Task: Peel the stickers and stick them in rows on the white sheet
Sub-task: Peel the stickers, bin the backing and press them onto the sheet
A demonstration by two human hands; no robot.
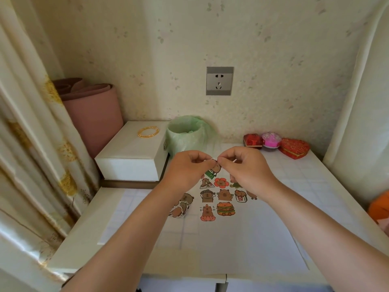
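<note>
At the far left we see a patterned curtain [31, 144], and behind it a rolled pink mat [92, 114] standing against the wall. Next to that sits a white box [134, 152] with gold bangles [148, 131] lying on its lid. A small bin lined with a green bag [185, 133] stands just beside the box at the back of the tabletop [84, 239].

In front of the bin, a loose pile of stickers [181, 206] rests on the left part of the white sheet [231, 239], partly hidden by the left forearm. The left hand [187, 165] is raised above the sheet with its fingers curled, thumb and forefinger pinching a capybara sticker [214, 168]. The right hand [246, 167] meets it from the other side and pinches the sticker's top edge, where a small white corner shows between the fingertips.

Below the hands we see the stuck stickers [224, 194] laid in three rows on the sheet, the top row partly covered by the right hand; a burger design is among them. On the wall above is a grey socket [219, 81]. Farther right, at the back of the tabletop, stand a red box [252, 141], a pink round item [271, 140] and a red heart-shaped box [294, 148]. Something orange [379, 205] shows at the right edge.
</note>
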